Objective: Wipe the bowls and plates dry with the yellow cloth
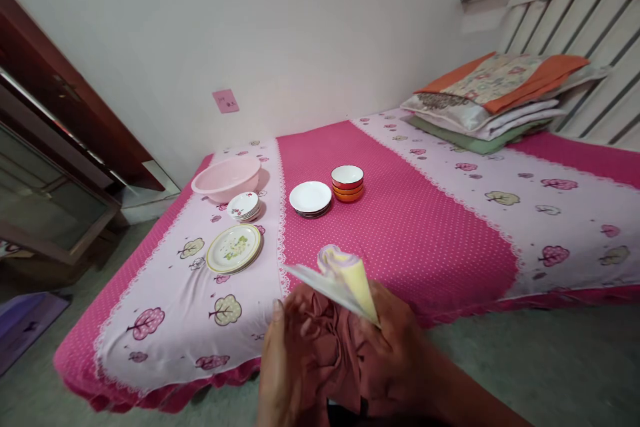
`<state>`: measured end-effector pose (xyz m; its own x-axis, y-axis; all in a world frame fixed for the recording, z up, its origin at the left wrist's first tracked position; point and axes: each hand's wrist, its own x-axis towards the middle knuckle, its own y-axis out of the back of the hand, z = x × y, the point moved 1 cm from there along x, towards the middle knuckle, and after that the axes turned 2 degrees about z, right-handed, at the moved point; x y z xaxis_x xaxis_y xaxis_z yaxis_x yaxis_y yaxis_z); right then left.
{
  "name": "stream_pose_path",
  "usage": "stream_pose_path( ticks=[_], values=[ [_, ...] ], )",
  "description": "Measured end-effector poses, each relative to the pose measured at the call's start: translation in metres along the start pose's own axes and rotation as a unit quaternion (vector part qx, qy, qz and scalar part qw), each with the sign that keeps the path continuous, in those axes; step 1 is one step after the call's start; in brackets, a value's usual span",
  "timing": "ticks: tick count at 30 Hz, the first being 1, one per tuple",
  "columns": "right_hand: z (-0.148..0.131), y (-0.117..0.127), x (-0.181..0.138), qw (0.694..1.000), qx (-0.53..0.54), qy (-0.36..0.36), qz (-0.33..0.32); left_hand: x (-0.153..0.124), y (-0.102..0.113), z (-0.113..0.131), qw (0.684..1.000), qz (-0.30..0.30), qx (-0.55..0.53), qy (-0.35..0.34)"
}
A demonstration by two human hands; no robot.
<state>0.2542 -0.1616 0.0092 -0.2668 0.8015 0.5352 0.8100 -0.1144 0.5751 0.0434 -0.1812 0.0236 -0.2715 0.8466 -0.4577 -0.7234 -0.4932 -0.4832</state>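
My right hand (387,347) is closed around a folded yellow and white cloth (353,273) with a pale purple edge. A flat white piece (325,285), blurred by motion, sticks out leftward from the same grip; I cannot tell whether it is part of the cloth. Facing it, my left hand (281,357) has its thumb raised apart from its partly blurred fingers, and nothing shows in it. Both hands are in front of reddish-brown clothing. Beyond them on the bed stand white plates (311,197), orange-red bowls (347,185) and cream plates with a floral design (234,248).
The bed (400,233) has a pink patterned cover. A pink basin (227,177) and small flowered dishes (243,205) stand at its left. Stacked pillows (500,93) lie at the right by a white headboard (585,40). A purple box-like object (33,327) is on the floor.
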Motion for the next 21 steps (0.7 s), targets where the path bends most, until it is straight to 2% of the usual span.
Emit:
stream_pose_path(
  ticks=[2, 4, 6, 8, 10, 12, 16, 21],
  values=[
    [-0.006, 0.005, 0.001, 0.990, -0.081, 0.111, -0.039, -0.010, -0.011, 0.012, 0.992, -0.060, -0.101, 0.048],
    [-0.013, 0.006, 0.000, 0.970, -0.144, 0.180, -0.076, -0.015, -0.019, 0.019, 0.979, -0.060, -0.157, 0.118],
    [-0.018, 0.004, -0.005, 0.953, -0.190, 0.218, -0.095, -0.014, -0.021, 0.018, 0.969, -0.031, -0.162, 0.184],
    [-0.019, 0.002, -0.011, 0.944, -0.217, 0.223, -0.110, -0.010, -0.016, 0.013, 0.964, -0.046, -0.147, 0.217],
    [-0.018, 0.002, -0.016, 0.944, -0.229, 0.206, -0.120, -0.008, -0.006, 0.008, 0.965, -0.090, -0.133, 0.208],
    [-0.017, 0.006, -0.018, 0.948, -0.217, 0.194, -0.131, -0.008, 0.004, 0.005, 0.971, -0.114, -0.119, 0.172],
    [-0.026, 0.016, -0.016, 0.962, -0.174, 0.156, -0.142, -0.014, 0.009, 0.001, 0.983, -0.105, -0.110, 0.103],
    [-0.041, 0.008, -0.011, 0.971, -0.193, 0.135, -0.036, -0.018, -0.007, -0.011, 0.980, -0.058, -0.156, 0.109]
  ],
)
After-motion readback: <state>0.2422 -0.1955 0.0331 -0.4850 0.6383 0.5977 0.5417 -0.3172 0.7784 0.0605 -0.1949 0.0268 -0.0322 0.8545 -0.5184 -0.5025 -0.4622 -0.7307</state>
